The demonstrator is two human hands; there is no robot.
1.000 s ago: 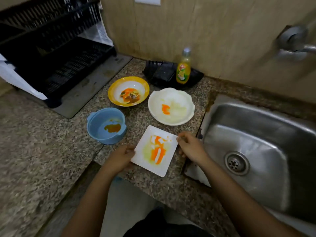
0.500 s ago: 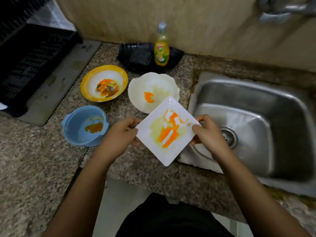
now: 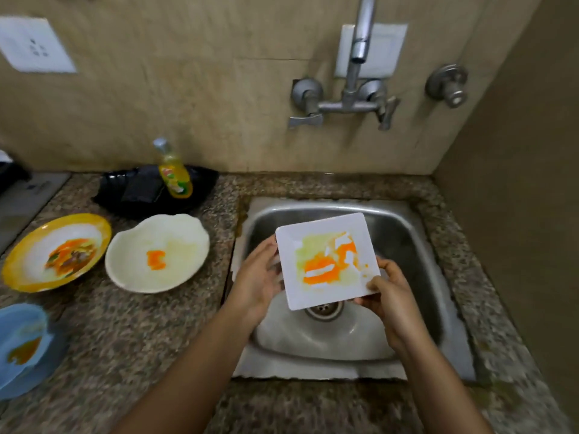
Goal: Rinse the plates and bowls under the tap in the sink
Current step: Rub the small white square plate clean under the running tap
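Both hands hold a white square plate, smeared with orange and yellow, over the steel sink, just above the drain. My left hand grips its left edge and my right hand its lower right corner. The tap sticks out of the wall above the sink, and no water runs from it. On the counter to the left lie a cream wavy-edged plate, a yellow-rimmed bowl with food scraps, and a blue bowl with brown sauce.
A yellow dish-soap bottle stands on a black tray by the back wall. Two tap handles flank the spout and a separate valve sits to the right. A side wall closes off the right of the sink.
Both hands lifted the square plate off the counter and carried it right, over the sink. My view swung right and upward, bringing the tap into sight.
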